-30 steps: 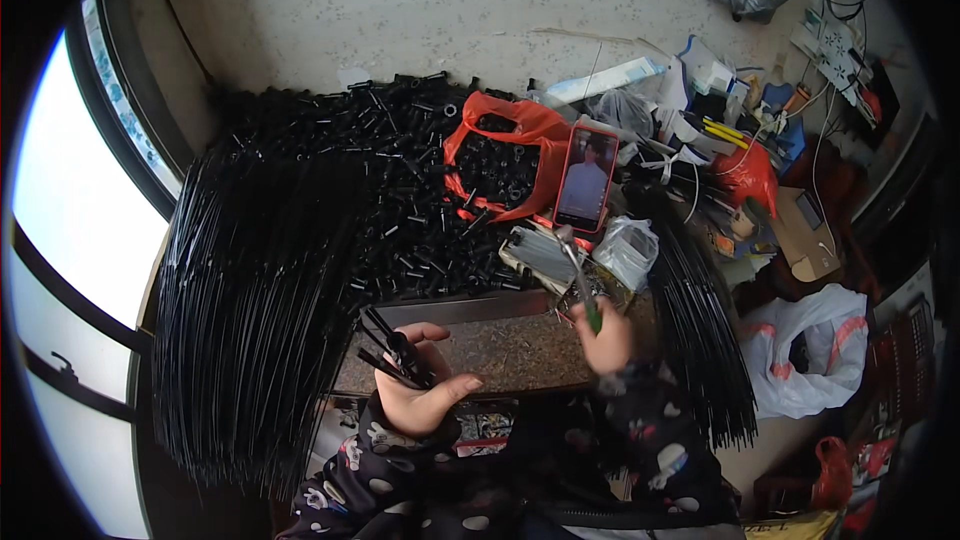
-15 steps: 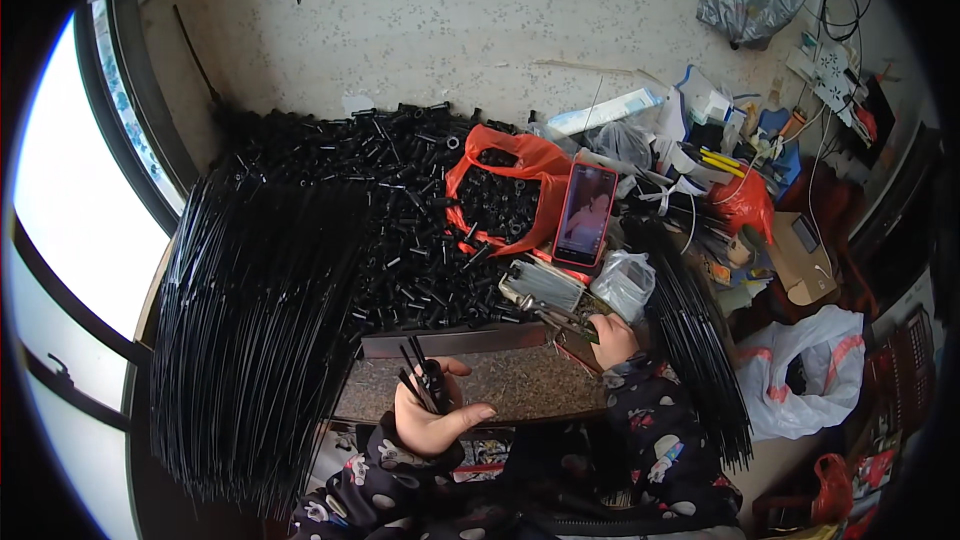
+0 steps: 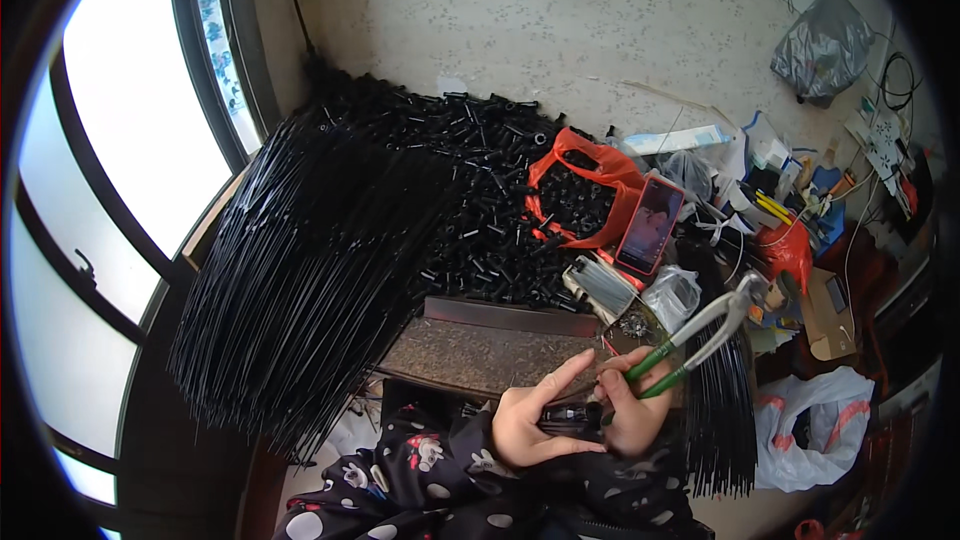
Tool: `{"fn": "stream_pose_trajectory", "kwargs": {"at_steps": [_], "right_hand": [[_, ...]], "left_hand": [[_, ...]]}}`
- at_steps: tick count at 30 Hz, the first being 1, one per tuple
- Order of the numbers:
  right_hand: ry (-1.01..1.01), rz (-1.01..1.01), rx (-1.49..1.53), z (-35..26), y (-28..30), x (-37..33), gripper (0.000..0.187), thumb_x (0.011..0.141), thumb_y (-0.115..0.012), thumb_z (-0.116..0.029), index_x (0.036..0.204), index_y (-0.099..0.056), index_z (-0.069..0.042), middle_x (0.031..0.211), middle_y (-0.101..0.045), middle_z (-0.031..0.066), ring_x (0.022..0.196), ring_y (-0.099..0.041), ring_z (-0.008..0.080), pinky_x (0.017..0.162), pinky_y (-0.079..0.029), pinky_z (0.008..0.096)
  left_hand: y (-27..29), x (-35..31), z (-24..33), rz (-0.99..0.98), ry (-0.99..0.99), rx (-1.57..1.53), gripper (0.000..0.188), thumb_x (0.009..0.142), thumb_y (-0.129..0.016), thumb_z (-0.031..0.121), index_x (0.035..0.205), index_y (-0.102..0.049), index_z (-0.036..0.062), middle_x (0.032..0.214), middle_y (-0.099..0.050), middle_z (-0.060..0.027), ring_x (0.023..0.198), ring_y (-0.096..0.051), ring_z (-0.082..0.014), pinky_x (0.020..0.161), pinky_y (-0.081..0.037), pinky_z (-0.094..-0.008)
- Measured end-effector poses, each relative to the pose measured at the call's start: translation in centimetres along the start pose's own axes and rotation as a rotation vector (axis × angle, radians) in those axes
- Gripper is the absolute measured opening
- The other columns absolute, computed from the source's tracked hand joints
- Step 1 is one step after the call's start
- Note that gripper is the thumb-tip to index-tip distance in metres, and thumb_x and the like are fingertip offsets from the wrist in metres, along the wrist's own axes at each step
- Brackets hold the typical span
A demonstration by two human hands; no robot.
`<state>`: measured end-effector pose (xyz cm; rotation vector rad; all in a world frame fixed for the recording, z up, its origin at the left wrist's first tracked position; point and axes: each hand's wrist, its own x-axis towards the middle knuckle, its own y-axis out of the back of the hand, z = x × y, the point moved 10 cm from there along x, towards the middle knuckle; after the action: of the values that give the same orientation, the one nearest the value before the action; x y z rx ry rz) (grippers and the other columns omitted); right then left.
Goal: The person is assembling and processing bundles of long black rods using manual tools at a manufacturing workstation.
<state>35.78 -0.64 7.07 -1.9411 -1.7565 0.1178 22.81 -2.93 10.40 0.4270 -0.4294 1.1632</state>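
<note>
My left hand [image 3: 530, 430] is closed around black plastic tube parts [image 3: 570, 422] lying across its palm, with the index finger stretched toward the right hand. My right hand [image 3: 632, 420] has a pair of pliers [image 3: 650, 361] in it, green handles against the palm and fingers, metal jaws pointing up and right, apart from everything. Its fingertips meet close to the parts, near the left hand's fingers; whether they pinch something small there is too fine to make out. Both hands are together just over the near edge of the brown worktop [image 3: 470, 355].
A heap of short black tubes [image 3: 480, 230] covers the table behind a dark strip [image 3: 510, 317]. Long black rods [image 3: 290, 280] lie at left, more [image 3: 722, 410] at right. A red bag [image 3: 620, 165] of parts, a phone [image 3: 650, 225], a metal tray [image 3: 603, 285] and a clear bag [image 3: 672, 297] stand nearby.
My right hand has brought the pliers from beside the tray toward my body, next to the left hand. The left hand has turned, tipping the black parts sideways. The whole view has shifted.
</note>
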Motion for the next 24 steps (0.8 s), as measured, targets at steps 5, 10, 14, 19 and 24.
{"fn": "stream_pose_trajectory", "kwargs": {"at_steps": [5, 10, 14, 19, 24], "right_hand": [[0.220, 0.126, -0.305, -2.5, -0.8, -2.3, 0.026, 0.076, -0.061, 0.004, 0.095, -0.043, -0.001, 0.081, -0.058, 0.0118, 0.069, -0.056, 0.0149, 0.063, -0.046, 0.0252], [0.317, -0.123, -0.308, -3.1, -2.3, -2.8, 0.027, 0.074, -0.062, 0.006, 0.094, -0.045, -0.001, 0.084, -0.057, 0.0119, 0.077, -0.056, 0.0162, 0.068, -0.045, 0.0250], [0.437, -0.158, -0.421, -3.2, -3.0, -2.6, 0.028, 0.073, -0.063, 0.007, 0.093, -0.046, -0.001, 0.083, -0.057, 0.0113, 0.076, -0.056, 0.0163, 0.068, -0.045, 0.0245], [0.494, -0.048, -0.561, -3.3, -4.7, -4.5, 0.026, 0.073, -0.063, 0.005, 0.092, -0.047, -0.001, 0.082, -0.057, 0.0103, 0.075, -0.057, 0.0153, 0.066, -0.046, 0.0244], [0.065, -0.154, -0.058, 0.0, -5.4, -4.5, 0.025, 0.074, -0.063, 0.003, 0.093, -0.047, -0.001, 0.081, -0.056, 0.0091, 0.072, -0.056, 0.0133, 0.065, -0.046, 0.0229]], "left_hand": [[-0.9, -1.4, 1.0, 0.003, -0.108, 0.079, 0.087, 0.060, -0.082, 0.019, 0.131, -0.034, -0.0016, 0.064, -0.055, -0.0030, 0.061, -0.053, -0.0043, 0.053, -0.040, -0.0194], [-0.4, -2.3, 0.8, -0.092, -0.029, -0.038, 0.085, 0.061, -0.081, 0.019, 0.129, -0.034, -0.0025, 0.091, -0.056, -0.0115, 0.085, -0.055, -0.0126, 0.070, -0.042, -0.0228], [-0.1, -2.6, 0.8, -0.147, 0.042, -0.110, 0.084, 0.062, -0.080, 0.018, 0.129, -0.035, -0.0031, 0.111, -0.057, -0.0179, 0.103, -0.055, -0.0188, 0.083, -0.044, -0.0253], [1.7, -2.4, -0.4, 0.051, 0.082, -0.126, 0.074, 0.061, -0.081, 0.014, 0.123, -0.043, -0.0018, 0.060, -0.050, 0.0035, 0.056, -0.044, -0.0010, 0.050, -0.034, -0.0178], [3.0, -2.2, -1.2, 0.203, 0.154, -0.166, 0.065, 0.060, -0.082, 0.014, 0.115, -0.049, -0.0004, 0.060, -0.047, 0.0060, 0.056, -0.040, -0.0003, 0.049, -0.031, -0.0169]]}}
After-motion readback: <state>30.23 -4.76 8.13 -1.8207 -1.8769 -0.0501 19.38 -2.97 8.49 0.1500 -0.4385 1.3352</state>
